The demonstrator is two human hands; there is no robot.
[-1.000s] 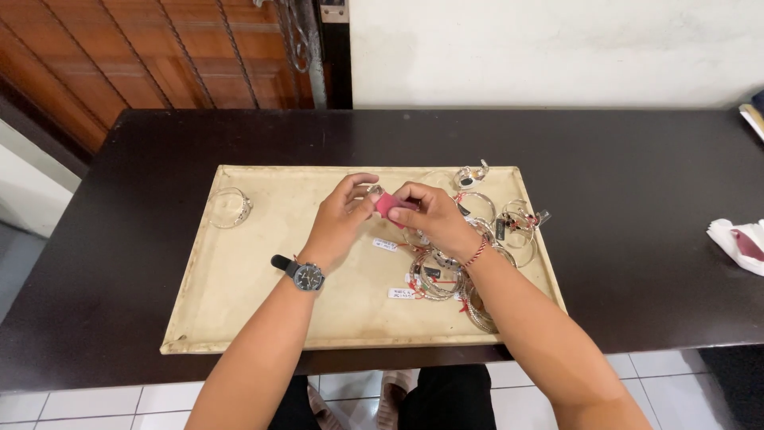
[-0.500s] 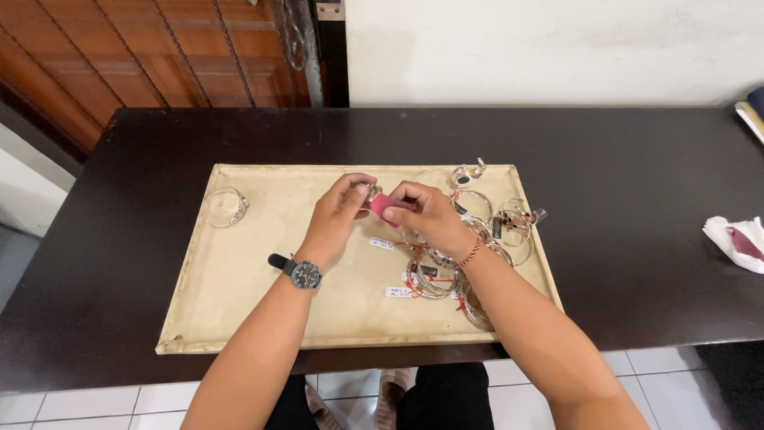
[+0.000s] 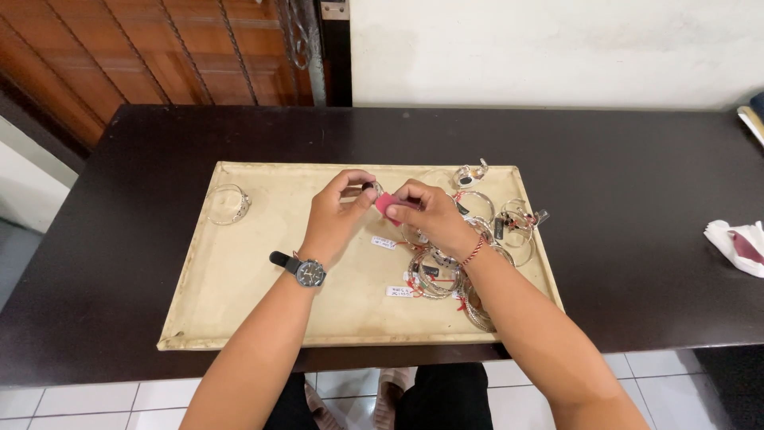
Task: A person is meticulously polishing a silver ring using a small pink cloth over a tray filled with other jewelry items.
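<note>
Over a beige tray [image 3: 239, 295] my two hands meet near its middle. My left hand [image 3: 334, 215], with a black wristwatch, pinches a small silver bangle [image 3: 371, 189] between thumb and fingers. My right hand [image 3: 430, 213], with a red thread bracelet at the wrist, presses a small pink cloth [image 3: 385, 205] against that bangle. Right of my hands lies a heap of silver bangles [image 3: 446, 275] with small white tags [image 3: 383, 243]. A single bangle [image 3: 228, 204] lies apart at the tray's left end.
The tray rests on a dark wooden table [image 3: 103, 239]. A crumpled white and red cloth [image 3: 738, 245] lies at the table's right edge. A white wall and a brown wooden door stand behind the table. Pale floor tiles show below.
Both hands stay together over the tray with the bangle and pink cloth; they have shifted only slightly.
</note>
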